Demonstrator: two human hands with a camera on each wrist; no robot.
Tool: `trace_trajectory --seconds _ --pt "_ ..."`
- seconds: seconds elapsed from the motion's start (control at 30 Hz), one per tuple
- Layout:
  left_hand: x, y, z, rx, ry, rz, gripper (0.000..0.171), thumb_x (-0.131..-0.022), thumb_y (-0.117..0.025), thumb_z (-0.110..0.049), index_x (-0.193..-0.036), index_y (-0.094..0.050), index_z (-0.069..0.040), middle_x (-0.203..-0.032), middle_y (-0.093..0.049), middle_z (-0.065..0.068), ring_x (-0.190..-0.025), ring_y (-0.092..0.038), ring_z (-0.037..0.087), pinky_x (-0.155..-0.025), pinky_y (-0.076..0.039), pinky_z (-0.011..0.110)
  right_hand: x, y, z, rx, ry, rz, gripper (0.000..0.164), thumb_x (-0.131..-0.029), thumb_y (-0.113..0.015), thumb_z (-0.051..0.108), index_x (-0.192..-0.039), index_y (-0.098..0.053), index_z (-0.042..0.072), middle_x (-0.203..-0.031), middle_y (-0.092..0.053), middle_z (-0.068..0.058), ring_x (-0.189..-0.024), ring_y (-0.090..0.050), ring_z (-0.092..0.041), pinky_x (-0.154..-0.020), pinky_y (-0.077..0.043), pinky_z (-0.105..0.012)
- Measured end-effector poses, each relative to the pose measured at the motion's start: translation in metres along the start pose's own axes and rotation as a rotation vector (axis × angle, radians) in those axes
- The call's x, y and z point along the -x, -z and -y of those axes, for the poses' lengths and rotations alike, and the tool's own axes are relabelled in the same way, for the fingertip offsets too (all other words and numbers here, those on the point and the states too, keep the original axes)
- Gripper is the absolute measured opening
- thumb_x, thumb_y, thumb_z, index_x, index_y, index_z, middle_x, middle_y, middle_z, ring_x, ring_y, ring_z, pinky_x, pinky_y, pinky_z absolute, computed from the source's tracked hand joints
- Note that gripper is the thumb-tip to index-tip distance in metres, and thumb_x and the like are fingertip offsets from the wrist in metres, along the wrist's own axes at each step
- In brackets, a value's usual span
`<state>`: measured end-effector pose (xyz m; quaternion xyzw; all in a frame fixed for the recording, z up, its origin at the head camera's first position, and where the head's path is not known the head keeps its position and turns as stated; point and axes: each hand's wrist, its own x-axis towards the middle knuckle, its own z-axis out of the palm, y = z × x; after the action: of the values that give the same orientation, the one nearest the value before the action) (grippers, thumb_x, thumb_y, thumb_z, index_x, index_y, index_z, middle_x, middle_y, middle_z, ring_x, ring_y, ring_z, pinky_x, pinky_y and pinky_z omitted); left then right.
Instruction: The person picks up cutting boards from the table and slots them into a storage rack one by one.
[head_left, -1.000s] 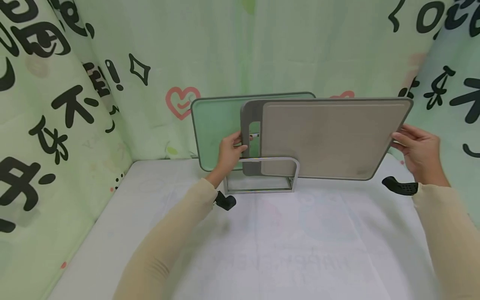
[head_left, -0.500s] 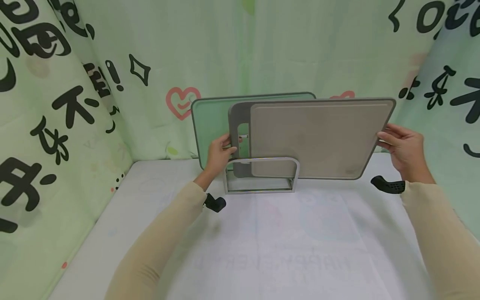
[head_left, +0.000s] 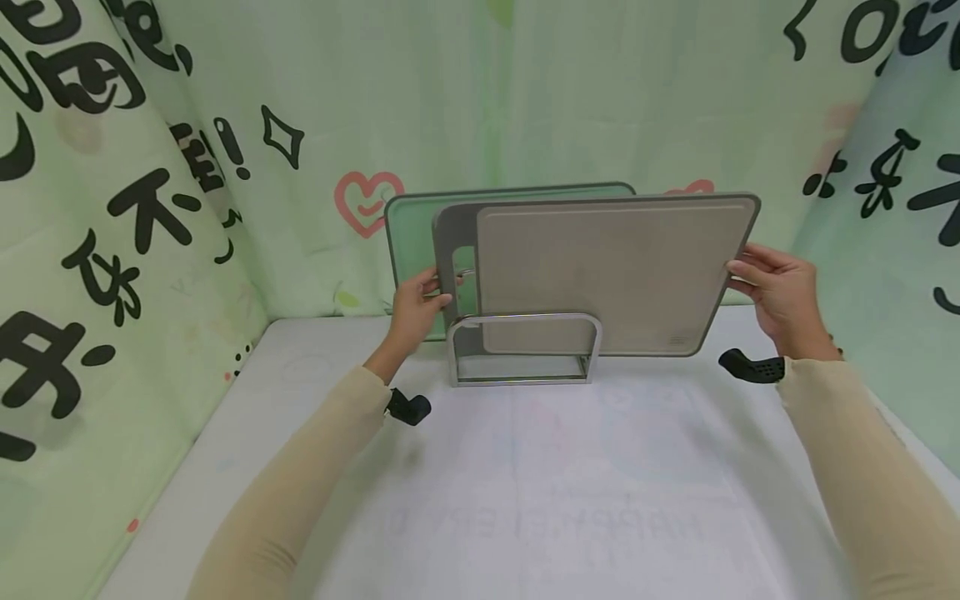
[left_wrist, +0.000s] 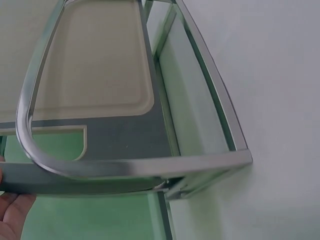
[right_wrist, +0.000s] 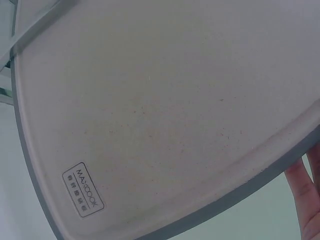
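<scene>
A beige cutting board (head_left: 615,267) with a grey rim and a grey handle end stands on its long edge behind the front hoop of a metal rack (head_left: 525,382). My left hand (head_left: 414,310) pinches the board's handle end beside the slot. At the opposite end, my right hand (head_left: 783,292) pinches the right edge, thumb in front. Behind it a green cutting board (head_left: 411,229) stands, mostly hidden. In the left wrist view, the rack's hoop (left_wrist: 135,166) passes in front of the beige board's handle end. A printed label (right_wrist: 83,190) shows on the beige board in the right wrist view.
The rack stands toward the back of a table with a white cover (head_left: 562,492). Pale green curtains (head_left: 555,92) with black lettering and pink hearts close off the back and both sides.
Both hands have slid the beige cutting board leftward through the rack, so it overlaps more of the green one. The rack and green board stay put.
</scene>
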<state>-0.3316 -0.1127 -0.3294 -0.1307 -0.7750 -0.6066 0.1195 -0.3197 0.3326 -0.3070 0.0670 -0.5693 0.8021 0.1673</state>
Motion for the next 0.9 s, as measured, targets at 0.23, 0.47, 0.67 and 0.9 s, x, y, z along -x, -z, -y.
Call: trace_trajectory --seconds 0.23,0.47,0.67,0.9 --pt "0.002 0.014 0.003 -0.030 0.023 -0.009 0.048 -0.087 -0.060 0.005 -0.133 -0.052 -0.002 -0.120 -0.063 0.021 -0.109 -0.063 0.033 -0.085 -0.054 0.041 -0.001 -0.013 -0.007 0.004 -0.003 0.023 0.026 -0.078 -0.070 -0.002 -0.102 -0.074 0.007 -0.086 -0.075 0.004 -0.075 -0.071 -0.008 -0.063 -0.057 -0.020" --pt "0.004 0.028 0.005 -0.040 0.031 -0.010 0.047 -0.087 -0.059 0.005 -0.133 -0.051 -0.002 -0.120 -0.063 0.021 -0.111 -0.062 0.032 -0.082 -0.055 0.034 -0.004 -0.026 -0.012 -0.007 -0.011 0.041 0.022 -0.078 -0.068 -0.004 -0.094 -0.076 0.009 -0.082 -0.075 0.003 -0.072 -0.071 -0.008 -0.061 -0.057 -0.021" --pt "0.006 0.039 0.008 -0.015 0.006 -0.006 0.045 -0.087 -0.059 0.007 -0.132 -0.052 0.000 -0.118 -0.063 0.023 -0.110 -0.062 0.033 -0.072 -0.053 0.020 -0.005 -0.035 -0.014 0.010 -0.035 0.053 0.022 -0.079 -0.069 -0.001 -0.096 -0.076 0.010 -0.083 -0.075 0.004 -0.073 -0.071 -0.008 -0.063 -0.057 -0.020" --pt "0.007 0.051 0.009 -0.010 0.020 0.001 0.045 -0.088 -0.058 0.005 -0.132 -0.051 0.000 -0.120 -0.062 0.025 -0.106 -0.064 0.032 -0.072 -0.054 0.018 -0.007 -0.047 -0.018 0.022 -0.042 0.058 0.020 -0.078 -0.070 0.001 -0.094 -0.076 0.012 -0.082 -0.075 0.005 -0.073 -0.071 -0.007 -0.064 -0.056 -0.020"
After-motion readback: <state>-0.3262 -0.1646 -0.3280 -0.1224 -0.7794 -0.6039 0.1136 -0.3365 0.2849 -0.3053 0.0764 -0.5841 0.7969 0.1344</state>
